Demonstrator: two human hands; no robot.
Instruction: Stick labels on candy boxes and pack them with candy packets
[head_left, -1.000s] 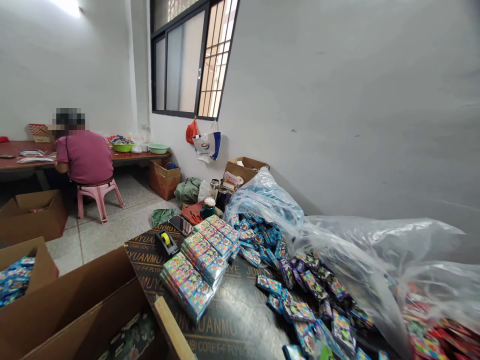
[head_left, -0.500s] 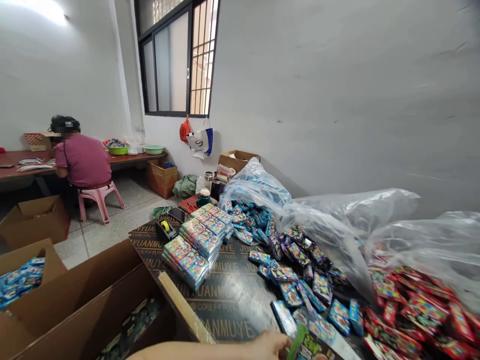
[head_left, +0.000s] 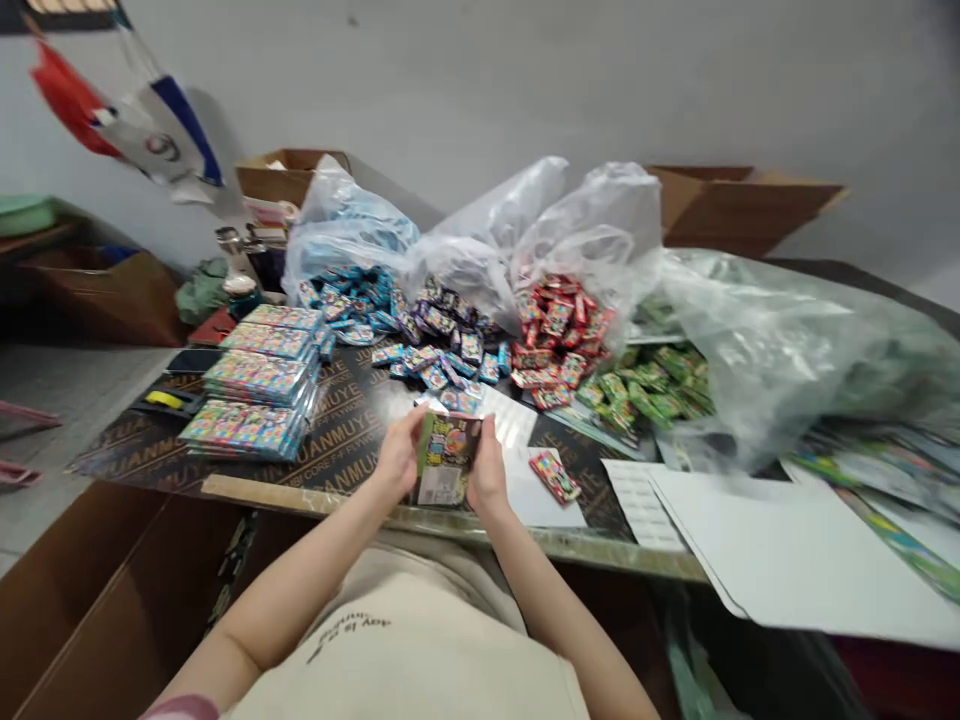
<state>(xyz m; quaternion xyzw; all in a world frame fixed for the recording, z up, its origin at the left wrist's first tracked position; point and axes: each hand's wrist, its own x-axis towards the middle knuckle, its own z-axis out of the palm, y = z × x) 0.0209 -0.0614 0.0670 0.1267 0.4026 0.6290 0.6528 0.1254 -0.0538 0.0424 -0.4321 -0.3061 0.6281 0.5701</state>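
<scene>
The person's left hand (head_left: 400, 455) and right hand (head_left: 488, 470) are holding a flat dark brown and green printed packet (head_left: 446, 460) between them, above the near edge of the surface. The fingers are gripping its two side edges, their tips partly hidden behind it; its small print is blurring beyond reading. Loose clear plastic bags (head_left: 585, 210) are covering the backs of several heaps, so their depth is staying hidden: small blue packets (head_left: 356, 300), purple-black packets (head_left: 442, 310), red packets (head_left: 559, 320) and green packets (head_left: 679, 380). At far left, pink plastic legs (head_left: 22, 475) are being cut off by the frame, and shadow is obscuring the contents of a deep brown cardboard carton (head_left: 82, 590). The black plywood surface (head_left: 341, 445) is showing gold lettering, partly covered. On its left, a clear-wrapped multicoloured stack of packs (head_left: 251, 375) is standing beside a blurred yellow roll of tape (head_left: 165, 400). To the right of the hands, a single red packet (head_left: 555, 476) is lying near large white sheets (head_left: 795, 550), which are overhanging the edge. Behind, an open brown cardboard box (head_left: 739, 215) is sitting before a plain grey wall (head_left: 480, 90), where a red plastic bag (head_left: 67, 95) and a white-and-blue tote bag (head_left: 165, 130) are hanging, their tops cropped or blurred.
</scene>
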